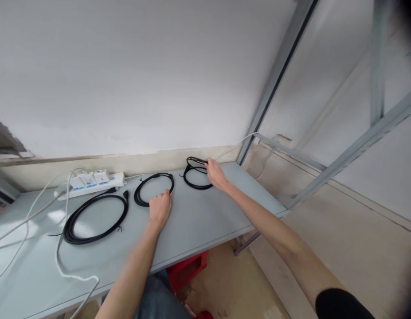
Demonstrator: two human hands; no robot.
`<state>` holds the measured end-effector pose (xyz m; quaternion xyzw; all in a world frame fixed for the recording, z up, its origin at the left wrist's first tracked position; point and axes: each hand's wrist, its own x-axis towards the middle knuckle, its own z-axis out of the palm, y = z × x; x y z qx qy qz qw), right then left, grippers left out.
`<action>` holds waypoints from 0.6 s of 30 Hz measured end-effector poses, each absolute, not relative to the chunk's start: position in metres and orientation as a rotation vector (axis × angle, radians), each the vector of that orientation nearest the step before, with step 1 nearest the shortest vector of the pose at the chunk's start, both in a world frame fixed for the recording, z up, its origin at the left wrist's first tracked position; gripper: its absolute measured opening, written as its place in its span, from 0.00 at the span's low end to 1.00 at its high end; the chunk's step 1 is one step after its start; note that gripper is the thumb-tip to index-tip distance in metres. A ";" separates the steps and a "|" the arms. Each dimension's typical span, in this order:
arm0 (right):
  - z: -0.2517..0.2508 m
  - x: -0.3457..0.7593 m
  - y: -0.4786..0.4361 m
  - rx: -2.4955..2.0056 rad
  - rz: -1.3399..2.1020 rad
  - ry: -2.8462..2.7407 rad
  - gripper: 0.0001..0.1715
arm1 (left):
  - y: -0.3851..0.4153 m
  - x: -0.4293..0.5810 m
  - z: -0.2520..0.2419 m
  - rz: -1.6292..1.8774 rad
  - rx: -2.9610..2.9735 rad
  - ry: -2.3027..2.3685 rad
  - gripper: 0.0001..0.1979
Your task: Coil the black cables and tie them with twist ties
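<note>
Three coils of black cable lie in a row on the pale grey table. My left hand [160,206] is closed on the lower right edge of the middle coil [138,195], which lies flat. At the right coil [196,187], my right hand [214,173] pinches the upper loops on their right side; part of those loops is raised off the table. The largest coil [72,238], with a plug at its top right, lies at the left, touched by neither hand.
A white power strip [117,179] with adapters stands against the wall, and white cords [60,261] run over the table's left part. Metal frame posts [275,84] rise at the right. A red stool [188,269] is under the front edge of the table [198,221].
</note>
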<state>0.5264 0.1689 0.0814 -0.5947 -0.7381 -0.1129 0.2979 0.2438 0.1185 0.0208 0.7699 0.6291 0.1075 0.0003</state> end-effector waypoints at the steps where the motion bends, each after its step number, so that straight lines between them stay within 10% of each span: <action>1: 0.090 0.530 0.175 -1.597 -0.297 -1.917 0.18 | 0.118 0.244 0.021 0.328 2.423 1.974 0.24; 18: 0.188 0.543 0.174 -1.460 0.256 -1.541 0.12 | 0.119 0.240 0.018 0.411 2.398 1.952 0.24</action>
